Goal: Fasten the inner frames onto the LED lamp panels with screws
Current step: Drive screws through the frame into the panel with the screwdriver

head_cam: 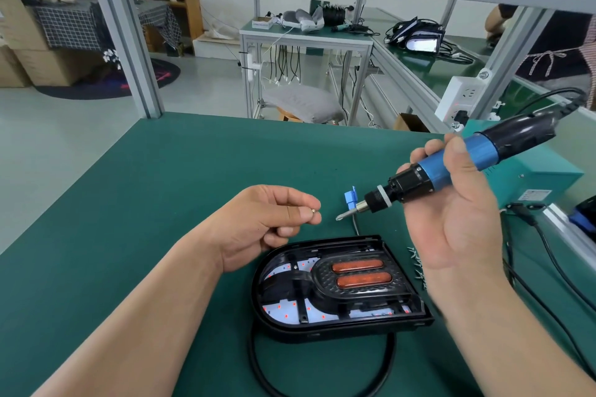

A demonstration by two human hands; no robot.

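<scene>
A black D-shaped LED lamp panel [338, 287] lies on the green table mat, with a black inner frame and two orange oblong lenses set in it. My left hand [264, 222] hovers just above the panel's far left corner and pinches a small screw [312, 210] between thumb and forefinger. My right hand [458, 213] grips a blue and black electric screwdriver [451, 167], held in the air. Its bit [342, 215] points left towards the screw, a short gap away.
Several loose screws [417, 264] lie on the mat right of the panel. A small blue connector [351, 196] sits behind it. A black cable [322, 374] loops in front. A teal power box [529, 174] and cables stand at the right edge.
</scene>
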